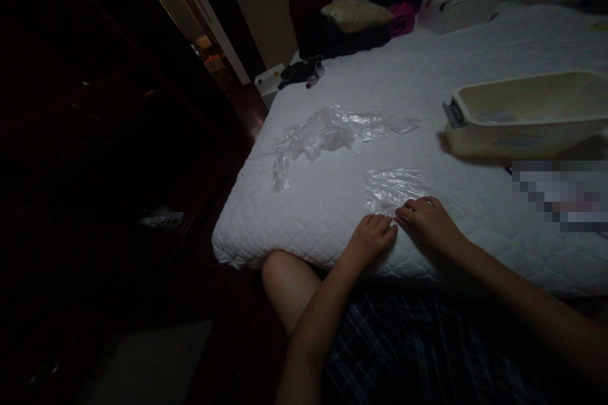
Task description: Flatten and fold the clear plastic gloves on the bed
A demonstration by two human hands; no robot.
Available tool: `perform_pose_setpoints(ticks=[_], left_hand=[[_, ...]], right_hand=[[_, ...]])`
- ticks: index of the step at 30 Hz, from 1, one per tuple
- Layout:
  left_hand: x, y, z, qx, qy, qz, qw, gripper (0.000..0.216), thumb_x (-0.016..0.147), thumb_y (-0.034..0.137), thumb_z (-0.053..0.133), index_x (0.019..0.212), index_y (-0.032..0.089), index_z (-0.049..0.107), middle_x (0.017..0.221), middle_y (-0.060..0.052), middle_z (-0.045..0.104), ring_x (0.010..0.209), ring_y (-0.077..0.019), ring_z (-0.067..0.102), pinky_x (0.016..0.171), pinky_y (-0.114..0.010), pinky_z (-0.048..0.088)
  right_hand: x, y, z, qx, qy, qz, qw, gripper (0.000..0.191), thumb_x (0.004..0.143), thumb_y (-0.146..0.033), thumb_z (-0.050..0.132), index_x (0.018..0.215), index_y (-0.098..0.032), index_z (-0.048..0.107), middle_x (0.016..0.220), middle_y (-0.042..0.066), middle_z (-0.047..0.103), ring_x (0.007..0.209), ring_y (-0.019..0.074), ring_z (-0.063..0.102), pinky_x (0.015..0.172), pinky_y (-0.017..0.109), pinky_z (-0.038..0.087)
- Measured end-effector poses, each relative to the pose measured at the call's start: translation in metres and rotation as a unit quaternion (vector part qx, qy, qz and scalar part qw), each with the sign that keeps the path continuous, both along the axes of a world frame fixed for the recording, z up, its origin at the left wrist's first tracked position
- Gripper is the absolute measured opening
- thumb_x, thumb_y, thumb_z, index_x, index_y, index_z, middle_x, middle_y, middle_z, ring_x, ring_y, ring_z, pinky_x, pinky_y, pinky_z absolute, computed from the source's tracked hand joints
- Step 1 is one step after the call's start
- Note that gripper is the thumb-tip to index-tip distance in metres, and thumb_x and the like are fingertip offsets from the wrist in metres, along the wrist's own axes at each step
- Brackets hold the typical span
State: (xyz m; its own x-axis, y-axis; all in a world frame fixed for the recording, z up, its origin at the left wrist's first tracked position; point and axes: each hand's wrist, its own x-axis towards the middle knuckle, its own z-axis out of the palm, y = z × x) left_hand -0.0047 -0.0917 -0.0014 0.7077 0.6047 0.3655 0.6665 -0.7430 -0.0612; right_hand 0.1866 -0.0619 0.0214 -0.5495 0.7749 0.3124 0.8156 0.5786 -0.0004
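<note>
A clear plastic bag (pixel 396 185) lies spread out on the white quilted mattress cover (pixel 313 215), near the front edge of the bed. At its near edge, my left hand (pixel 373 239) has its fingers bent and closed on the plastic. Close beside it, almost touching, my right hand (pixel 426 220) also grips the near edge with curled fingers. The exact fingertip contact is small and dim. Farther back lies a crumpled row of other clear plastic bags (pixel 327 133), away from both hands.
To the right stands a cream plastic bin (pixel 522 139) with a grey handle. A blurred-out flat item (pixel 565 196) lies in front of it. Toward the headboard are a white box (pixel 460 9), a pillow (pixel 356 15) and dark clothes. A dark bundle (pixel 300 71) lies by the far left edge.
</note>
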Motion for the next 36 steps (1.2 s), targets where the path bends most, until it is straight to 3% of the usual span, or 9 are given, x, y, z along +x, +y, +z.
perform_pose_setpoints(ticks=[5, 8, 13, 18, 26, 32, 36], left_hand=[[-0.001, 0.0, 0.0, -0.01, 0.006, 0.021, 1.0, 0.027, 0.095, 0.018, 0.04, 0.117, 0.012, 0.055, 0.125, -0.012, 0.058, 0.116, -0.0212, 0.053, 0.1, -0.039, 0.044], [-0.002, 0.0, 0.0, -0.032, 0.022, 0.026, 0.999, 0.024, 0.095, 0.02, 0.043, 0.115, 0.012, 0.055, 0.123, -0.011, 0.059, 0.114, -0.0203, 0.054, 0.1, -0.037, 0.043], [-0.002, 0.0, 0.001, -0.031, 0.02, 0.025, 0.999, 0.025, 0.096, 0.02, 0.039, 0.114, 0.013, 0.055, 0.123, -0.01, 0.059, 0.114, -0.0198, 0.054, 0.101, -0.037, 0.041], [-0.003, -0.001, 0.003, -0.042, 0.017, 0.021, 0.999, 0.024, 0.096, 0.021, 0.04, 0.111, 0.013, 0.057, 0.123, -0.009, 0.06, 0.116, -0.0197, 0.053, 0.104, -0.038, 0.039], [-0.005, 0.0, 0.004, -0.03, 0.021, 0.013, 0.999, 0.029, 0.097, 0.021, 0.039, 0.119, 0.013, 0.055, 0.126, -0.01, 0.06, 0.125, -0.0214, 0.05, 0.106, -0.041, 0.039], [-0.006, 0.001, 0.002, -0.036, 0.022, 0.016, 0.999, 0.026, 0.095, 0.019, 0.041, 0.114, 0.011, 0.058, 0.125, -0.011, 0.061, 0.122, -0.0215, 0.053, 0.106, -0.04, 0.04], [-0.005, 0.001, 0.002, -0.038, 0.019, 0.017, 0.999, 0.025, 0.095, 0.019, 0.042, 0.111, 0.012, 0.06, 0.123, -0.01, 0.062, 0.12, -0.0209, 0.054, 0.105, -0.04, 0.041]], right_hand=[[0.004, -0.001, -0.005, -0.015, 0.001, 0.003, 1.0, 0.03, 0.092, -0.033, 0.042, 0.091, -0.019, 0.068, 0.085, 0.008, 0.066, 0.08, 0.0224, 0.058, 0.081, 0.039, 0.037], [0.012, -0.002, -0.007, -0.043, 0.063, 0.014, 0.997, 0.032, 0.093, -0.032, 0.039, 0.095, -0.018, 0.068, 0.089, 0.009, 0.068, 0.081, 0.021, 0.061, 0.076, 0.036, 0.043], [0.021, -0.005, -0.005, -0.022, 0.117, 0.021, 0.993, 0.034, 0.093, -0.028, 0.038, 0.105, -0.013, 0.066, 0.103, 0.014, 0.068, 0.092, 0.0244, 0.063, 0.084, 0.039, 0.048], [0.012, -0.005, -0.012, -0.024, 0.062, 0.092, 0.993, 0.039, 0.094, -0.03, 0.038, 0.12, -0.011, 0.06, 0.129, 0.016, 0.058, 0.116, 0.0253, 0.056, 0.098, 0.042, 0.044], [0.01, -0.01, -0.046, -0.047, 0.024, 0.066, 0.996, 0.053, 0.094, -0.046, 0.035, 0.13, -0.012, 0.053, 0.139, 0.017, 0.049, 0.13, 0.0272, 0.044, 0.107, 0.049, 0.034], [0.009, -0.013, -0.046, -0.064, 0.053, 0.061, 0.995, 0.054, 0.093, -0.046, 0.036, 0.132, -0.012, 0.051, 0.14, 0.018, 0.047, 0.132, 0.0288, 0.042, 0.108, 0.052, 0.032], [0.011, -0.012, -0.036, -0.081, 0.13, 0.072, 0.986, 0.052, 0.092, -0.044, 0.04, 0.135, -0.014, 0.047, 0.141, 0.018, 0.047, 0.13, 0.0272, 0.043, 0.107, 0.05, 0.036]])
